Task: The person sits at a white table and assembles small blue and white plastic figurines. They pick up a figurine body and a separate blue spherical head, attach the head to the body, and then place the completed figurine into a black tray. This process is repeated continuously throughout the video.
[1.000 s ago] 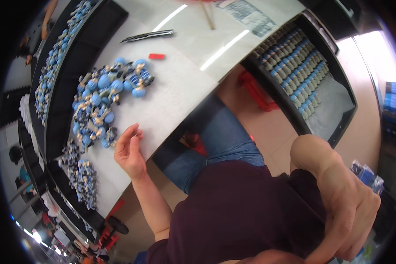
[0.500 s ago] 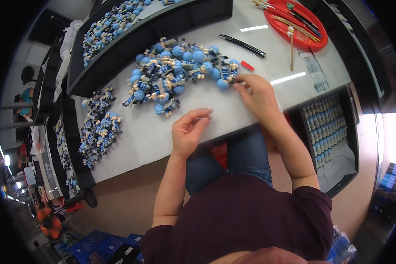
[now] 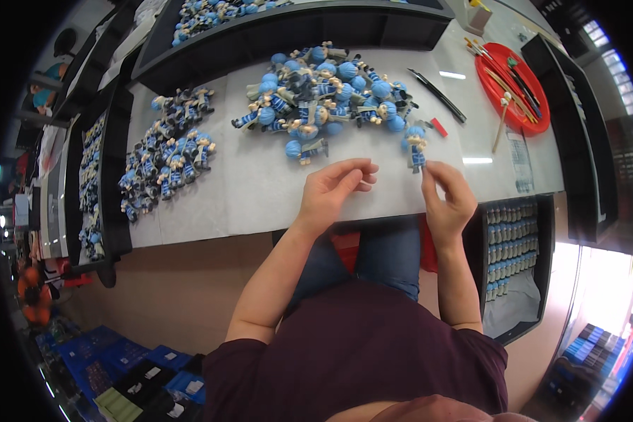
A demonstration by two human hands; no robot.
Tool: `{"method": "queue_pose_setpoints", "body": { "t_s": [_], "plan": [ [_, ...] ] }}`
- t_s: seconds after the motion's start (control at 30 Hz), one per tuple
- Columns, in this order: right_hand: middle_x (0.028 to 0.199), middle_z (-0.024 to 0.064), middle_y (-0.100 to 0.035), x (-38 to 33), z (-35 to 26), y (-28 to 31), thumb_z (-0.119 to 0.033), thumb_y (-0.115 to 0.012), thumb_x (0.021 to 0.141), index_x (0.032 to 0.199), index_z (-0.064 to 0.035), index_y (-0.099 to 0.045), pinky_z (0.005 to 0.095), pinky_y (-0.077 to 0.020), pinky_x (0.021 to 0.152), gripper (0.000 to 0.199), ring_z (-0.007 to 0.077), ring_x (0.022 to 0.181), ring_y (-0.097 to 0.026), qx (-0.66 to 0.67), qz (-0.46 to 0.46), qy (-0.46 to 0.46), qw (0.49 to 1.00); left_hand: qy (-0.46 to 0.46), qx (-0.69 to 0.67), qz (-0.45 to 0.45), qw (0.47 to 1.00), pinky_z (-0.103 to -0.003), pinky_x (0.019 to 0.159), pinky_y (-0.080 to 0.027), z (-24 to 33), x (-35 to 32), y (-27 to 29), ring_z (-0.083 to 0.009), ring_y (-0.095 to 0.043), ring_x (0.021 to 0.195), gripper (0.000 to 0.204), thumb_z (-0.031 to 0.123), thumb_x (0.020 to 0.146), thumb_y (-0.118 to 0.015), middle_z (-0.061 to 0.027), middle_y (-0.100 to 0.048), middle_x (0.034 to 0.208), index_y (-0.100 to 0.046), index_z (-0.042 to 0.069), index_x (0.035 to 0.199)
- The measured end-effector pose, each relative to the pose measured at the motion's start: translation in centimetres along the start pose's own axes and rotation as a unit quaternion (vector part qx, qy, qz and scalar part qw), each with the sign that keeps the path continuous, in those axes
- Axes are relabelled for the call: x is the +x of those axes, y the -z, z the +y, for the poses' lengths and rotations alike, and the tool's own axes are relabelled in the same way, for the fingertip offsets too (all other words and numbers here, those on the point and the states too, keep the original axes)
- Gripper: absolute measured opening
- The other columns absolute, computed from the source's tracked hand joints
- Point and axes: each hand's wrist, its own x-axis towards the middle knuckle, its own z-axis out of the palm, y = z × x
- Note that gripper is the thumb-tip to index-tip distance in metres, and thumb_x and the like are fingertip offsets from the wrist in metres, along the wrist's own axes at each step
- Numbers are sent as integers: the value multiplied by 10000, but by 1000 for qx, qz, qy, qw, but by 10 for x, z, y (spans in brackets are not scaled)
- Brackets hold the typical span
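Note:
My right hand (image 3: 450,202) pinches a small figurine (image 3: 416,149) by its lower end, between thumb and fingertips. The figurine has a light-blue ribbed cap and blue clothing, and it stands nearly upright with its head away from me. To the left, my left hand (image 3: 336,190) hovers over the near part of the white table (image 3: 253,190). Its fingers are loosely bent and apart, with nothing visible in them. Beyond both hands lies a heap of similar figurines (image 3: 323,91). One loose figurine (image 3: 306,150) rests at the heap's near edge, close to my left hand.
A second figurine pile (image 3: 167,162) lies at the left. Black trays of figurines stand at the far side (image 3: 295,34) and at the right below the table (image 3: 480,267). A black pen (image 3: 437,95), a red block (image 3: 439,127) and a red brush dish (image 3: 541,123) lie at the right.
My right hand has drawn a figurine out of the heap's right edge and toward me. The view has shifted, and my left hand stays loosely bent.

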Motion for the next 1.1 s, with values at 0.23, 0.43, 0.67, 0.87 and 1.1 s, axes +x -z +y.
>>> {"method": "queue_pose_setpoints", "body": {
  "t_s": [0.23, 0.43, 0.67, 0.87, 1.1],
  "plan": [
    [825, 122, -629, -26, -21, -29, 105, -644, 658, 823, 17, -623, 248, -494, 655, 188, 173, 742, -622, 83, -93, 15, 992, 19, -108, 34, 993, -293, 784, -474, -3, 5, 2, -163, -568, 919, 342, 156, 899, -470, -87, -567, 1044, -448, 25, 1215],
    [833, 128, -628, -33, -15, -36, 103, -644, 662, 824, 17, -622, 253, -494, 666, 185, 182, 756, -623, 113, -106, 11, 988, -2, -98, 47, 994, -259, 751, -472, -3, 4, 4, -106, -561, 868, 311, 118, 877, -510, -36, -577, 998, -486, 36, 1176],
    [891, 147, -609, -39, -7, -37, 82, -650, 686, 852, 39, -607, 263, -504, 708, 177, 189, 805, -611, 161, -112, -35, 980, 9, -95, 49, 994, -252, 749, -463, -3, 5, 3, -97, -550, 872, 290, 98, 880, -495, -32, -574, 998, -487, 33, 1162],
    [1000, 159, -564, -38, -8, -40, 52, -648, 717, 919, 51, -581, 272, -509, 755, 213, 186, 868, -589, 242, -105, -121, 957, 18, -109, 54, 992, -255, 752, -463, -4, 7, 3, -100, -548, 871, 311, 89, 880, -491, -34, -568, 1007, -470, 30, 1184],
    [1017, 164, -562, -39, -5, -35, 65, -638, 710, 967, 54, -567, 272, -499, 755, 267, 190, 872, -590, 217, -180, -61, 958, -41, -41, 41, 997, -218, 718, -454, -8, -1, -2, -74, -528, 859, 460, -23, 804, -563, -23, -550, 1006, -422, 23, 1240]
  ]
}}
